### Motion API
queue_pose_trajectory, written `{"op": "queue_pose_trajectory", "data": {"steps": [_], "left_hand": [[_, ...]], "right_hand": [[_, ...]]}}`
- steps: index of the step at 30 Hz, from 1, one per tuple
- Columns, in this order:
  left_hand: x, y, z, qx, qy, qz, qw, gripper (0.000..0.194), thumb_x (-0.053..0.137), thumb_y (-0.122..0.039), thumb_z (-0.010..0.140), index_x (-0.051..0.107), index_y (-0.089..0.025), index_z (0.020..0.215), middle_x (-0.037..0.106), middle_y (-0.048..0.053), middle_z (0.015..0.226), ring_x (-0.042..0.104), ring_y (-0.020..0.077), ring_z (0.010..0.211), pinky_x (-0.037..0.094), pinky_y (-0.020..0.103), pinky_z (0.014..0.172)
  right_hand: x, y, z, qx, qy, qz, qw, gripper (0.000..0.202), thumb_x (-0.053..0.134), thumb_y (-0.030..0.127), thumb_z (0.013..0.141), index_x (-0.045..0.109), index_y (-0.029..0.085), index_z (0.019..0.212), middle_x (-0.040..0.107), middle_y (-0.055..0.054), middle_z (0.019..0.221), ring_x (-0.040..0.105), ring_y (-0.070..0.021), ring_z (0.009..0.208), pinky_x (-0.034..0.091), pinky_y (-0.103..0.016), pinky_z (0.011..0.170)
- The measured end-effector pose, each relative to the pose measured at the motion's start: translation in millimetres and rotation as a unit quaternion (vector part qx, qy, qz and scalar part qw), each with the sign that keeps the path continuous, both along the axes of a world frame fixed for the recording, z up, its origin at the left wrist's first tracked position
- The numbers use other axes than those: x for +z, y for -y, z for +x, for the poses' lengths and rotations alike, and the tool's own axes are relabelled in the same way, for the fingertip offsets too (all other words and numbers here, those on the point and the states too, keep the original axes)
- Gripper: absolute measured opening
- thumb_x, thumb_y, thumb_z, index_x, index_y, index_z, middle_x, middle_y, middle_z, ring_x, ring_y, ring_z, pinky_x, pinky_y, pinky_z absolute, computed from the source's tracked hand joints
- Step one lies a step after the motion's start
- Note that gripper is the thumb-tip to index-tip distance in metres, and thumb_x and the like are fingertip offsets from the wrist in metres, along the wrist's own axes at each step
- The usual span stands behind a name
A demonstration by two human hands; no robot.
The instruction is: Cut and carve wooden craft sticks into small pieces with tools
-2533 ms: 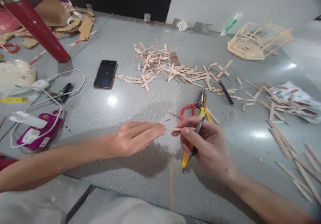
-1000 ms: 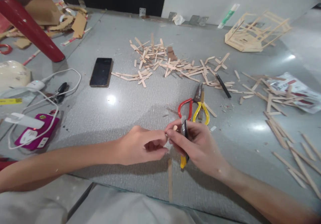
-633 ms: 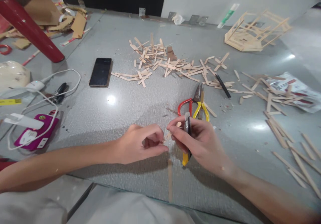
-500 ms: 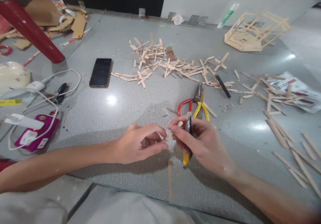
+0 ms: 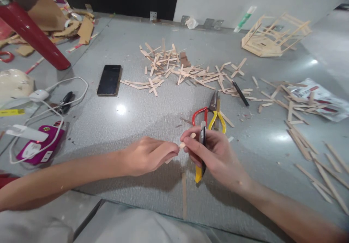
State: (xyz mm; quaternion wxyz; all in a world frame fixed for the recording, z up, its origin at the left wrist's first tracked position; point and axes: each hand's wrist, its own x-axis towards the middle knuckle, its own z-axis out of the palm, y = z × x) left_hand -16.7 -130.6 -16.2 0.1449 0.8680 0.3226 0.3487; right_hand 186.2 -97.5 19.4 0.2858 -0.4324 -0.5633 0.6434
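Observation:
My right hand (image 5: 211,148) is closed around a yellow and black utility knife (image 5: 199,172), its metal tip pointing away from me. Between the same hand's thumb and forefinger is a short piece of wooden craft stick (image 5: 183,145). The fingers of my left hand (image 5: 152,155) are pressed together at the near end of that piece; their tips partly hide it. A single craft stick (image 5: 184,195) lies below my hands near the table edge. Just beyond my right hand lie red-handled scissors (image 5: 200,114) and a yellow-handled cutting tool (image 5: 218,121).
Craft sticks lie in a loose pile (image 5: 174,67) and at the right. A stick frame model (image 5: 261,47) stands at the back right. Also on the table are a phone (image 5: 109,80), a black pen (image 5: 240,93), a purple power adapter (image 5: 40,145) with white cable, and a red post (image 5: 35,36).
My left hand's fingers have closed from a loose, parted curl onto the end of the stick piece. My right hand keeps its hold on the knife and stick, shifted slightly left.

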Motion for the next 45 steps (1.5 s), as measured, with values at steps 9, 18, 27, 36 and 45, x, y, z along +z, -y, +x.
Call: {"op": "queue_pose_trajectory", "data": {"steps": [9, 18, 27, 36, 45], "left_hand": [[13.8, 3.0, 2.1, 0.065, 0.077, -0.216, 0.971, 0.016, 0.044, -0.021, 0.103, 0.057, -0.016, 0.095, 0.065, -0.002, 0.067, 0.06, 0.0073, 0.053, 0.046, 0.016, 0.053], [29.7, 4.4, 5.3, 0.032, 0.213, -0.362, 0.907, 0.021, 0.051, -0.023, 0.099, 0.066, -0.011, 0.091, 0.073, 0.004, 0.074, 0.068, 0.0077, 0.058, 0.052, 0.014, 0.056], [31.3, 5.0, 6.8, 0.05, 0.26, -0.484, 0.834, 0.019, 0.064, -0.027, 0.091, 0.069, -0.011, 0.082, 0.074, 0.006, 0.073, 0.066, 0.0085, 0.052, 0.051, 0.015, 0.047], [31.9, 3.3, 5.8, 0.022, 0.289, -0.532, 0.795, 0.021, 0.058, -0.026, 0.096, 0.067, -0.011, 0.085, 0.074, 0.005, 0.076, 0.066, 0.0073, 0.052, 0.05, 0.014, 0.047], [29.6, 0.2, 5.7, -0.013, 0.319, -0.549, 0.773, 0.025, 0.059, -0.036, 0.098, 0.065, -0.012, 0.093, 0.073, 0.006, 0.079, 0.066, 0.0083, 0.053, 0.049, 0.015, 0.046]], "right_hand": [[-1.1, 0.5, 0.6, -0.008, -0.035, 0.058, 0.998, 0.026, 0.065, 0.044, 0.09, 0.06, 0.019, 0.082, 0.043, 0.008, 0.054, 0.036, -0.0063, 0.042, 0.025, -0.021, 0.039], [-0.5, 3.3, 10.8, -0.006, -0.006, 0.169, 0.986, 0.018, 0.061, 0.037, 0.095, 0.065, 0.021, 0.087, 0.045, 0.008, 0.052, 0.04, -0.0074, 0.043, 0.029, -0.021, 0.04], [1.1, 7.3, 8.1, -0.004, 0.048, 0.271, 0.961, 0.013, 0.062, 0.028, 0.093, 0.069, 0.022, 0.084, 0.061, 0.004, 0.064, 0.045, -0.0068, 0.046, 0.034, -0.023, 0.043], [-1.4, 5.4, 9.3, -0.025, 0.032, 0.254, 0.966, 0.014, 0.063, 0.031, 0.093, 0.07, 0.023, 0.084, 0.055, 0.005, 0.059, 0.043, -0.0083, 0.046, 0.034, -0.024, 0.043], [-4.0, 6.0, 11.4, -0.035, 0.013, 0.191, 0.981, 0.016, 0.065, 0.037, 0.092, 0.069, 0.023, 0.088, 0.05, 0.005, 0.055, 0.042, -0.0098, 0.045, 0.031, -0.025, 0.042]]}}
